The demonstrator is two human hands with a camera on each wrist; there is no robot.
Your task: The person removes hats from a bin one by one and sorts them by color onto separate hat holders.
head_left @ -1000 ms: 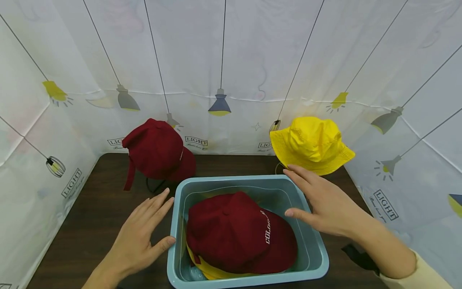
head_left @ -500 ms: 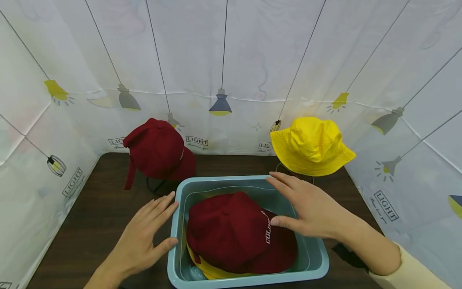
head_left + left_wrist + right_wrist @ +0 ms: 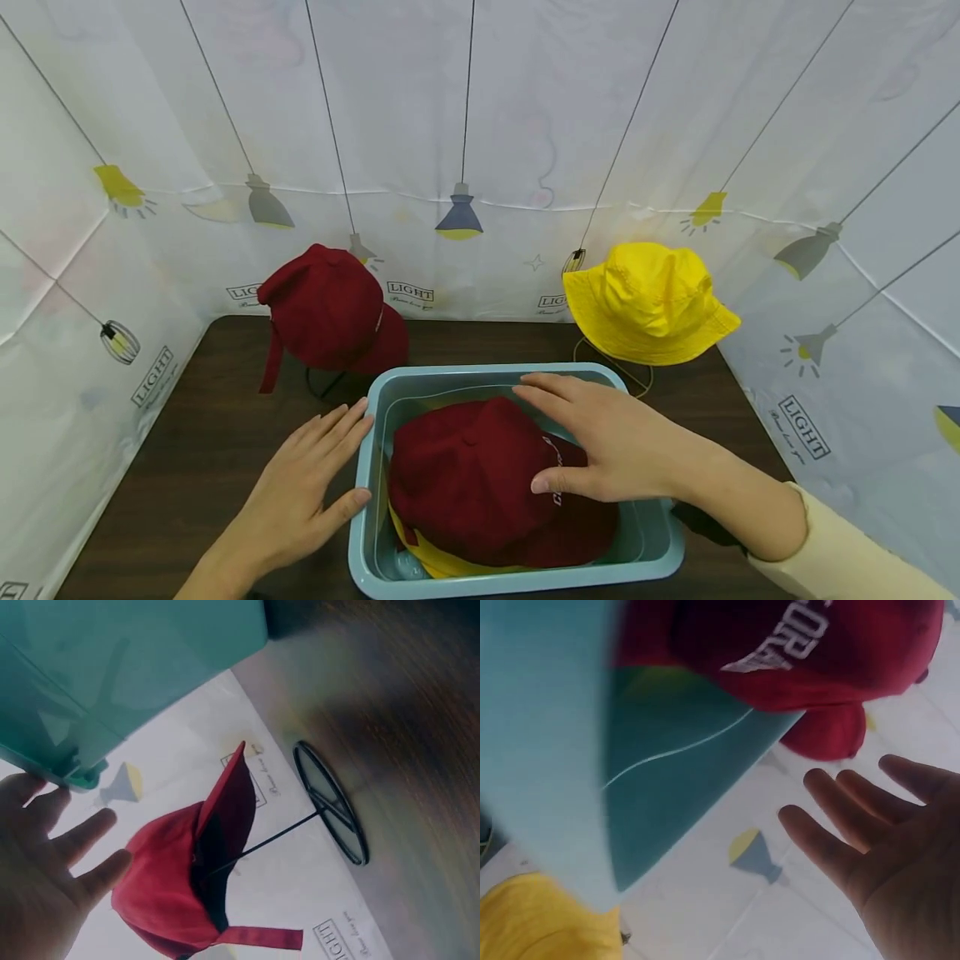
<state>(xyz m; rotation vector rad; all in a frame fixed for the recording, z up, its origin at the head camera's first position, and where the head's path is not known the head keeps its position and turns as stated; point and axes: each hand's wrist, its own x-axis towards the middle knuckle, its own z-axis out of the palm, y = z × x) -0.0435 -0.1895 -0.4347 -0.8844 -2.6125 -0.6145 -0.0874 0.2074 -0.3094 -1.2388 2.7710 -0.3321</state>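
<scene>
A dark red cap (image 3: 465, 483) with white lettering lies in a light blue plastic basin (image 3: 362, 508). Some yellow cloth (image 3: 438, 563) shows from under it. My left hand (image 3: 300, 483) is beside the basin's left wall, its fingers straight and at the rim; in the left wrist view, the fingertips meet the basin's edge. Over the basin's right half hovers my right hand (image 3: 607, 437), fingers extended and thumb spread, above the cap's brim and partly hiding the lettering. From the right wrist view, nothing is in that hand, and it looks apart from the cap.
Behind the basin, a second red cap (image 3: 326, 308) sits on a black wire stand (image 3: 337, 815) at the left. A yellow bucket hat (image 3: 645, 304) is raised above the dark wooden table (image 3: 187, 450) at the back right. A printed white curtain (image 3: 525, 125) encloses the back and sides.
My right hand has moved left, from the basin's right rim to over the red cap's brim. The left hand has stayed nearly still at the left rim.
</scene>
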